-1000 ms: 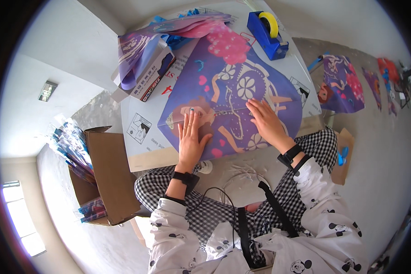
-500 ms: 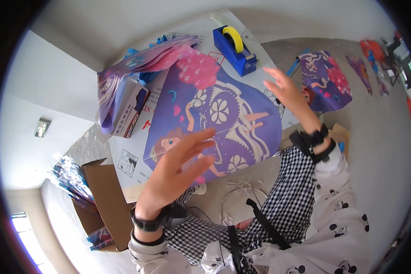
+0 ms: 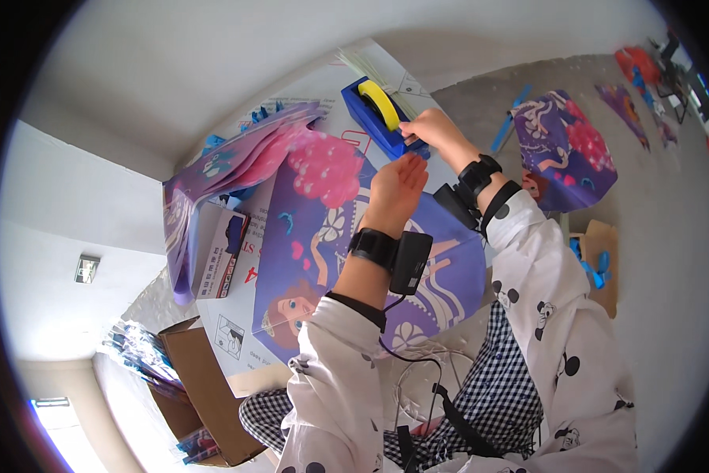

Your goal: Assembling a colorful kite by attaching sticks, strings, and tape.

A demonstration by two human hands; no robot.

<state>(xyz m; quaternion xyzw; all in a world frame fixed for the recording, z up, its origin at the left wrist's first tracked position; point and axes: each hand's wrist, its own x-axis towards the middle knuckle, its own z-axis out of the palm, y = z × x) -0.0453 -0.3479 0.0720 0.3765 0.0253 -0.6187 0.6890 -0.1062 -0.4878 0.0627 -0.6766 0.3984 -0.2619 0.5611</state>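
Observation:
A blue tape dispenser (image 3: 362, 114) with a yellow roll of tape (image 3: 379, 106) stands at the far side of the table. My right hand (image 3: 439, 132) is at its front end, fingers closed beside the roll; what they pinch is too small to make out. Just nearer, my left hand (image 3: 398, 189) reaches to the same end, fingers stretched out and nothing visible in them. Under my left forearm lies a large purple printed sheet (image 3: 457, 268) with a cartoon princess and pink flowers. My arm hides part of it.
More printed sheets (image 3: 236, 162) are stacked at the left, by a small box (image 3: 219, 256). Thin pale sticks (image 3: 362, 67) lie behind the dispenser. A cardboard box (image 3: 212, 394) stands lower left. Another printed piece (image 3: 563, 150) hangs at the right, near an open carton (image 3: 602, 236).
Both hands have moved to the front of the tape dispenser. My left hand came up and right from over the sheet, and my right hand moved left, its fingers closing.

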